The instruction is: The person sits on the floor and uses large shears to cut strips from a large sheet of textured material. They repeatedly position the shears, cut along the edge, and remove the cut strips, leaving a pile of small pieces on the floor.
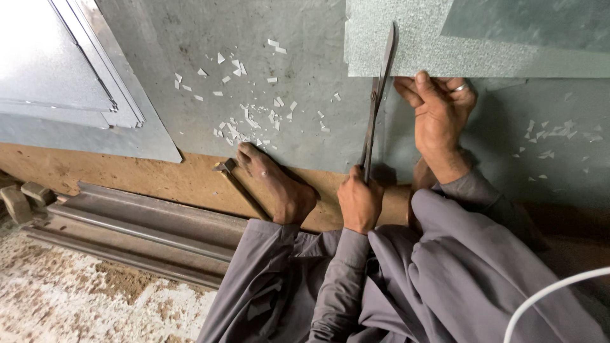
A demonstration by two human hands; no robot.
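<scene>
Left hand (359,202): closed around the handles of long metal shears (379,95), whose blades reach up to the lower edge of a speckled grey metal sheet (445,44). Right hand (438,111): fingers curled over that sheet's lower edge, just beside the blades; a ring is worn. Bare foot (276,181): rested on the larger grey sheet (305,76) on the floor. Small white offcuts (251,121): scattered near the toes. Hammer (238,184): laid beside the foot. Steel rails (140,228): laid at lower left.
</scene>
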